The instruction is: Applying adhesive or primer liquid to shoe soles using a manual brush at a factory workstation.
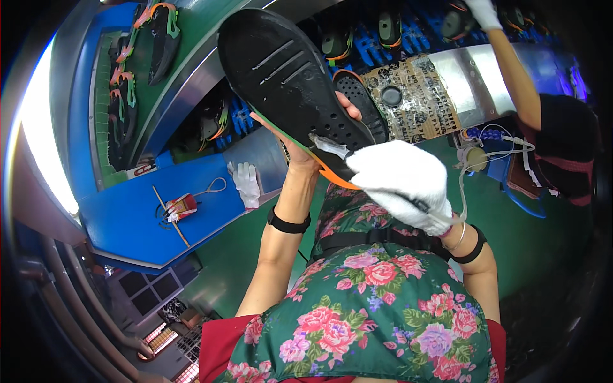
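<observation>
A large black shoe sole (281,70) with grooves, small holes and an orange-green edge is held up before me, toe pointing up and left. My left hand (300,153), bare, wraps round its middle from beneath, with fingertips showing at the far edge. In a white glove, my right hand (402,182) is closed at the sole's heel end. From its fingers a small brush-like tool (331,147) with a pale end reaches onto the sole's surface; the glove hides its handle. Just behind the held sole lies another black sole (361,102) with holes.
On the blue table (121,223) at left lie a red pot (181,207) with a stick across it and a white glove (245,185). Shoe parts (165,41) line the green belt at upper left. A taped cardboard panel (408,99) lies ahead. At right, a co-worker's gloved hand (483,13) handles a shoe part.
</observation>
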